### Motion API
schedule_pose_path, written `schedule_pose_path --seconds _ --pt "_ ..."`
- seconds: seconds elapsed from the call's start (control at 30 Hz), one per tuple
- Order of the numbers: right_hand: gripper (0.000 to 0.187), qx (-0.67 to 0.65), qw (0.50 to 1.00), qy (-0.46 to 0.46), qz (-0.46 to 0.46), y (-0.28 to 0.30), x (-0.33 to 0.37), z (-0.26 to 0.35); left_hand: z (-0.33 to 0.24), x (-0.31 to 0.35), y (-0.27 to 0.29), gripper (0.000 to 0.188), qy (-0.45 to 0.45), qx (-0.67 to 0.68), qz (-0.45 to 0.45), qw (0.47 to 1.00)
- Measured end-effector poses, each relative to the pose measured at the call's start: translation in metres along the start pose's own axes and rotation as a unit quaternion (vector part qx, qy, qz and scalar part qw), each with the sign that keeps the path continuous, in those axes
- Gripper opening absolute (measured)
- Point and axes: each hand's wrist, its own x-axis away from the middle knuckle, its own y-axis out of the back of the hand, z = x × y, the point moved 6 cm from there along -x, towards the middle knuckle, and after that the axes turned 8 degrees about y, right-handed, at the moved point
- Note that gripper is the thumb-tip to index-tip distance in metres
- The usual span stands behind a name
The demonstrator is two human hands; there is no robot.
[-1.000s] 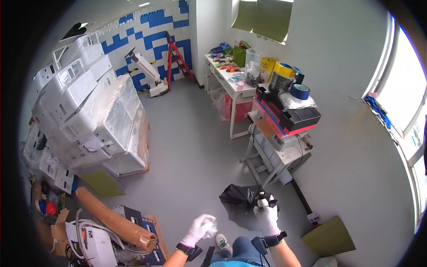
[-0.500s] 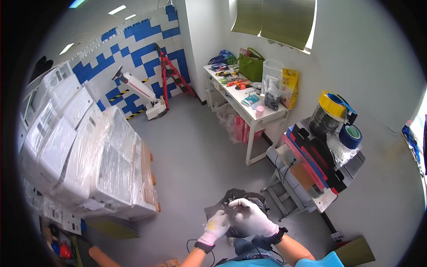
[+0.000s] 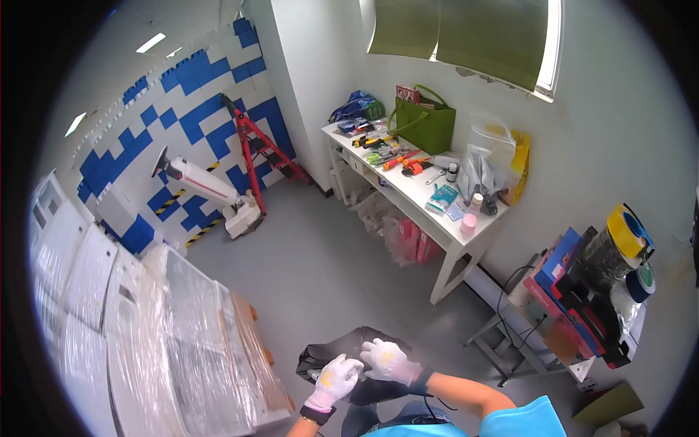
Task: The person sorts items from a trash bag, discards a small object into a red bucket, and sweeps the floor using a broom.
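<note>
A black plastic bag (image 3: 322,357) hangs low in front of my body, its upper part spread to both sides of my hands. My left hand (image 3: 338,379), in a white glove with yellow marks, is closed at the bag's upper edge with curled fingers. Just right of it and slightly farther away, my right hand (image 3: 389,362), gloved the same way, bends its fingers down onto the bag. The two hands almost touch. What lies inside the bag is hidden, and the fingertips are partly hidden too.
Film-wrapped white boxes (image 3: 138,328) stand on a pallet at the left. A white table (image 3: 408,191) holds tools and a green bag (image 3: 426,124). At the right, a low stand (image 3: 528,346) carries boxes and tape rolls (image 3: 628,231). A red stepladder (image 3: 255,149) leans far back.
My view has turned to the left and moved forward. The black bag now spreads wider leftward, and my right hand has come down from a raised, blurred pose onto it.
</note>
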Motion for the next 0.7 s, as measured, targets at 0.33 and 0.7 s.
schedule_pose_path --seconds 0.33,0.7 --pt "0.03 -0.152 0.905 -0.388 -0.091 -0.041 -0.106 -0.184 0.15 -0.172 0.078 0.02 0.163 0.262 0.025 0.951" --pt "0.039 -0.214 0.711 -0.661 -0.108 -0.184 -0.112 -0.444 0.401 -0.258 0.045 0.03 0.505 0.278 0.101 0.811"
